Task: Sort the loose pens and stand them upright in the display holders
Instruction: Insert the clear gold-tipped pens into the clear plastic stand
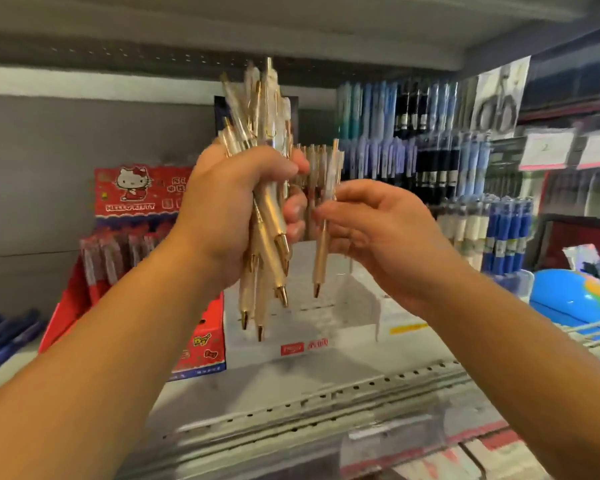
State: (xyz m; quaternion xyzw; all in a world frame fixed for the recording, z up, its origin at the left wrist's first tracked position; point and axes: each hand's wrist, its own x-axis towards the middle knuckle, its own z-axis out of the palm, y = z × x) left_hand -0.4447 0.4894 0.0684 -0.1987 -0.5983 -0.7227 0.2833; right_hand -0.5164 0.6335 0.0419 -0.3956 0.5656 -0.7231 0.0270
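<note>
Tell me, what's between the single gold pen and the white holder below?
Nothing. In the head view, the single gold pen hangs above the white holder, only air between.

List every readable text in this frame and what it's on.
"HELLO KITTY": red display box, on its header card.
Other print on that box: too blurred to read.
Red label on the white pen holder: unreadable.
Yellow sticker: unreadable.
Price tags: too blurred to read.
</note>
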